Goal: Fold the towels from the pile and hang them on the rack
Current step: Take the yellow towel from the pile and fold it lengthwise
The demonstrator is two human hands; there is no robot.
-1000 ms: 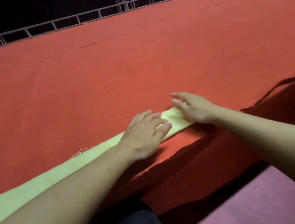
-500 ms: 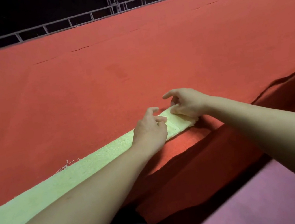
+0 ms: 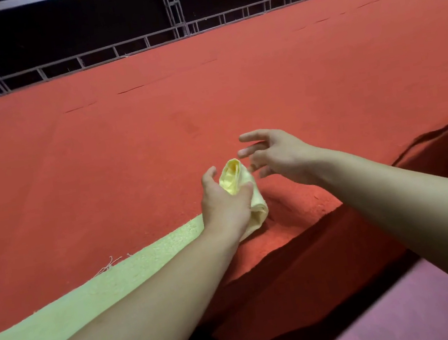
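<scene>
Yellow terry towel (image 3: 150,269): soft, light, limp. Left hand (image 3: 225,201) grips rolled end; right hand (image 3: 275,156) spread, empty. Best hold: rolled end.

The towel (image 3: 71,303) lies as a long strip on the table (image 3: 155,139) near its front edge, running from far to the left of the hands up to the left hand (image 3: 223,201), which holds its rolled end raised off the table. The right hand (image 3: 275,152) hovers just right of and slightly behind that roll (whether its fingertips touch it cannot be told). Well behind both hands, a metal frame (image 3: 125,47) runs along the table's far edge.
</scene>
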